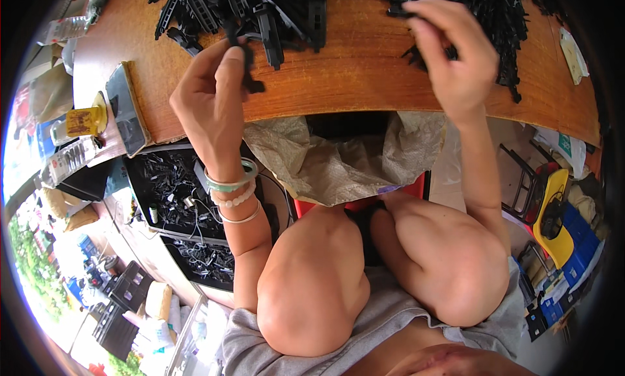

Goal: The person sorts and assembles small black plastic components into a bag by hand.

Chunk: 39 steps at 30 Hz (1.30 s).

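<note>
A slim black plastic part [248, 67] is pinched between the thumb and fingers of my left hand [211, 93], above the table's near edge. Just beyond it lies a heap of long black plastic parts [208, 8], some with slotted sides. My right hand [459, 60], somewhat blurred, is at the left side of a second heap of black parts [501, 24]. A small black plastic part [397, 13] shows at its thumb and index fingertips, its shape hard to make out. The palm hides some of the heap.
An open woven sack [345, 174] hangs below the edge of the wooden table [358, 83], between my knees. A dark flat phone-like object [125, 109] lies left. Black trays of small parts [176, 187] stand lower left; a yellow chair [553, 220] stands right.
</note>
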Each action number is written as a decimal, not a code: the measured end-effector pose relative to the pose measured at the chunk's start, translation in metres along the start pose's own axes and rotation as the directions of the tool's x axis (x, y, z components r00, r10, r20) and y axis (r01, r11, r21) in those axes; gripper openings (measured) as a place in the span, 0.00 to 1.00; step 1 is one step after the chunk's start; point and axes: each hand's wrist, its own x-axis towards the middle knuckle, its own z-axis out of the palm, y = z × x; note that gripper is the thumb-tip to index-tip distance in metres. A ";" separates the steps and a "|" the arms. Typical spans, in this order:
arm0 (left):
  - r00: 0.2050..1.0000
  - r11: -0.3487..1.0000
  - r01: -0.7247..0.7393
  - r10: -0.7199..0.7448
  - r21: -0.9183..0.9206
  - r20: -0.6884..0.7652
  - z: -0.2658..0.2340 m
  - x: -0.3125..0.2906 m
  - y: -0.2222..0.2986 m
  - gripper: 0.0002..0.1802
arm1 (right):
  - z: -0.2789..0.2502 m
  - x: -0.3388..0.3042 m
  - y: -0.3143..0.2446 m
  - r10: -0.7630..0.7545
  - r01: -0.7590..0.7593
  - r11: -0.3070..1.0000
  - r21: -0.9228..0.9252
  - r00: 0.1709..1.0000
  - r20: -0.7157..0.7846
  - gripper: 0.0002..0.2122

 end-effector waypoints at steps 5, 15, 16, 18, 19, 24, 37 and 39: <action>0.837 0.805 0.329 -0.007 -0.494 0.546 0.022 -0.005 0.010 0.20 | -0.018 0.002 -0.015 0.265 -0.230 0.741 0.630 0.963 0.040 0.08; 0.653 0.607 0.611 -0.022 -0.509 0.757 0.046 -0.017 0.018 0.16 | -0.028 0.000 -0.061 0.402 -0.535 0.211 0.818 0.811 0.426 0.15; 0.667 0.647 0.572 -0.009 -0.504 0.745 0.046 -0.017 0.017 0.16 | -0.029 0.001 -0.064 0.452 -0.540 0.238 0.807 0.797 0.401 0.15; 0.640 0.615 0.609 -0.006 -0.502 0.769 0.045 -0.014 0.019 0.15 | -0.031 -0.005 -0.061 0.471 -0.497 0.413 0.763 0.834 0.288 0.14; 0.610 0.580 0.645 0.000 -0.497 0.792 0.045 -0.013 0.021 0.15 | -0.031 -0.007 -0.060 0.470 -0.448 0.575 0.685 0.866 0.172 0.12; 0.627 0.655 0.613 -0.065 -0.441 0.776 0.040 -0.012 0.023 0.13 | -0.032 -0.002 -0.057 0.420 -0.423 0.667 0.613 0.894 0.160 0.09; 0.798 0.963 -0.069 0.209 -0.259 0.565 0.040 -0.031 0.031 0.16 | -0.029 -0.009 -0.059 0.298 -0.289 0.903 0.319 0.954 0.020 0.12; 0.796 0.961 -0.102 0.235 -0.259 0.558 0.040 -0.033 0.030 0.16 | -0.033 -0.011 -0.057 0.265 -0.259 0.923 0.286 0.964 0.016 0.13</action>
